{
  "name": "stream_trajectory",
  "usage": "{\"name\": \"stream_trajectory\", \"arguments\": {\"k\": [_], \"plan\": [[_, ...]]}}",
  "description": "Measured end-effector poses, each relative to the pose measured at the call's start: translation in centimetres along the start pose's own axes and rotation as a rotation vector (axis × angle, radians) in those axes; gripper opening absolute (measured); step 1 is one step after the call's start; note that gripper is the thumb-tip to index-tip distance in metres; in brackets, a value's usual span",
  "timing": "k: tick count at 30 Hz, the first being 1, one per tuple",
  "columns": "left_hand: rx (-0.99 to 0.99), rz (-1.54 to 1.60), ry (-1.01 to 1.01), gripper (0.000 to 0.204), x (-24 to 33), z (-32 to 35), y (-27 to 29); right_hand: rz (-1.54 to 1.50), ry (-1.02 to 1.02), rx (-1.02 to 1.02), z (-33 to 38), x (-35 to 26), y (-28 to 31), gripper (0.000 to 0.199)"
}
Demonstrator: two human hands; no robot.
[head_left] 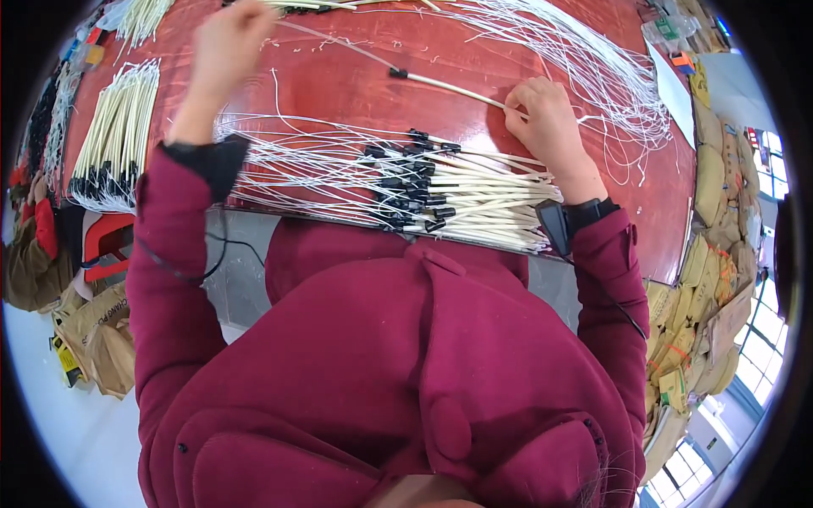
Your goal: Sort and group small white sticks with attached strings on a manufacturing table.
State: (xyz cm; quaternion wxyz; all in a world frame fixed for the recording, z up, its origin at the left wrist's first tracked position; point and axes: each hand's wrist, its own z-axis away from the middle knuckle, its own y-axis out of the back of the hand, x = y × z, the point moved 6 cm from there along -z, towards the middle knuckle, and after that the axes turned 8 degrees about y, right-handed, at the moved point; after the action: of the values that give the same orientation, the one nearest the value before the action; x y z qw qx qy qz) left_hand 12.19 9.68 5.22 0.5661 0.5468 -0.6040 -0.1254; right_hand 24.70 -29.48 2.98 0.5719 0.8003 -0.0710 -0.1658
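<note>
My right hand (542, 114) pinches the right end of a thin cream rod (457, 88), held slantwise above the red table. A black sleeve (398, 74) sits at the rod's other end. From that sleeve a white cord (339, 44), smeared by motion, runs up to the left. Its far end meets my closed left hand (230, 46), which is raised at the far left and slightly blurred. Nearer to me lies a row of similar rods (483, 199) with black sleeves, their white cords (296, 173) stretching left.
An upright bundle of rods (118, 127) lies on the red table's left side, with another (144, 19) behind it. Loose white cords (584, 51) spread at the back right. Stacked sacks (720, 203) line the right. A red stool (108, 245) stands at left.
</note>
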Motion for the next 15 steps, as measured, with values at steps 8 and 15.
{"name": "stream_trajectory", "arguments": {"k": [8,15], "plan": [[0.104,0.185,0.388,0.024,-15.5,5.3,16.0,-0.205,-0.044,-0.031,3.1,-1.3,5.0,0.010],[-0.303,-0.252,0.351,0.024,-13.5,9.1,12.3,-0.252,0.048,-0.181,6.1,-3.7,5.6,0.013]]}}
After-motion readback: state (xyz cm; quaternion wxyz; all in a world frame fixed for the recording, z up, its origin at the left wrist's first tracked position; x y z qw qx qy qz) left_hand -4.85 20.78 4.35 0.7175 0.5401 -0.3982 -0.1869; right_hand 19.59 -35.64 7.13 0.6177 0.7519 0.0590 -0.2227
